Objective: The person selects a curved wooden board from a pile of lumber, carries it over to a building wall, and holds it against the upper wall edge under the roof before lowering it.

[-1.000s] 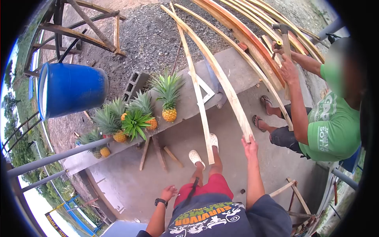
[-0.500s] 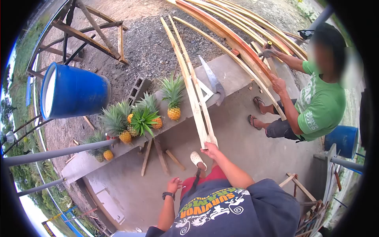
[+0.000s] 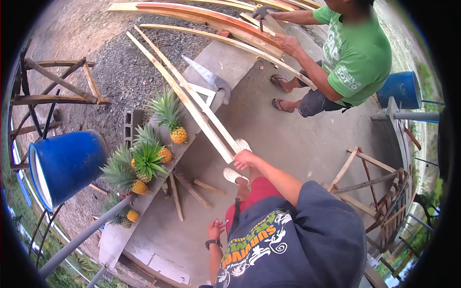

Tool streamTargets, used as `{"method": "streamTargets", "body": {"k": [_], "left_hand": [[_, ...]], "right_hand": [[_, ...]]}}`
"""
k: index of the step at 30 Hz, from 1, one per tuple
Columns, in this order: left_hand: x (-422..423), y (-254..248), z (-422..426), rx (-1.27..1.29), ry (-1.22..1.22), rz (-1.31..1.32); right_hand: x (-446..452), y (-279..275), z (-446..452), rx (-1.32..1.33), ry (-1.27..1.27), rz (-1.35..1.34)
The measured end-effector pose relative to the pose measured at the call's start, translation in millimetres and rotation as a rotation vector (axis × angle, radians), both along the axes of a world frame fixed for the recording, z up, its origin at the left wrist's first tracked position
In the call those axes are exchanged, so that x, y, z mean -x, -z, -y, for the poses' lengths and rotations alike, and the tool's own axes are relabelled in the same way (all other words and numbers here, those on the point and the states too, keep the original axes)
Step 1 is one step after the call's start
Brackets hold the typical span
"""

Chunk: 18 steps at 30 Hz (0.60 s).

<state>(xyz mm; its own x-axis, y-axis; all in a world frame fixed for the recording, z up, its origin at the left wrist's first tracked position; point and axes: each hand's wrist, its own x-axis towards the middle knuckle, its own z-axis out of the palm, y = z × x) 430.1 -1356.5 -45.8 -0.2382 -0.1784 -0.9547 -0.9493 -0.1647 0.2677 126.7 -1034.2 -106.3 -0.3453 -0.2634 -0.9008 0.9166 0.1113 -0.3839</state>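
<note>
My right hand is closed around the near end of the pale wooden strips, two long pieces lying side by side across the concrete ledge. Low beside my red shorts hangs my left hand, a watch on its wrist; its fingers are loosely curled and apart, with nothing seen in them. A handsaw and a white frame lie on the ledge near the strips. Several pineapples stand along the same ledge to the left.
A co-worker in a green shirt holds a hammer at a reddish plank on the right. A blue barrel and a hollow block are at left. Wooden trestles stand at both sides. Loose sticks lie below the ledge.
My view has turned right and shifted, so the ledge, pineapples and co-worker sit further left. My right hand still grips the strips, and their near ends now spread slightly. The left hand stays low.
</note>
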Motion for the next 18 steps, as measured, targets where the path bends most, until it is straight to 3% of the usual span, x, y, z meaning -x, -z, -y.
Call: {"method": "streamTargets", "body": {"k": [1, 3, 4, 5, 9, 12, 14, 16, 18], "left_hand": [[-0.1, 1.9, -1.1, 0.011, 0.02, 0.014], [1.6, 6.7, -6.7, 0.024, 0.036, 0.03], [-1.3, 8.0, -6.5, 0.026, 0.046, 0.036], [-2.8, 8.6, -6.7, 0.03, 0.055, 0.042], [-0.6, 3.7, -22.8, 0.06, 0.092, 0.151], [1.5, 2.0, -33.3, 0.058, 0.179, 0.177], [-2.9, 4.0, -38.2, 0.098, 0.104, 0.143], [5.1, -0.4, -42.0, 0.069, 0.129, 0.18], [12.5, -2.0, -44.2, 0.084, 0.108, 0.182]], "right_hand": [[8.4, 36.6, -30.1, -0.046, -0.013, -0.058], [32.6, 83.2, -106.4, -0.751, -0.131, -0.769], [61.8, 41.3, -140.1, -0.9, -0.087, -0.697], [79.1, 73.1, -183.6, -1.098, -0.077, -0.837], [155.8, 89.7, -301.8, -1.617, -0.203, -0.977], [212.5, 80.6, -337.8, -1.675, -0.409, -0.82], [240.3, 106.3, -363.0, -1.87, -0.532, -0.69], [257.8, 104.6, -364.8, -1.95, -0.508, -0.556], [269.6, 147.9, -389.6, -2.055, -0.488, -0.548]]}}
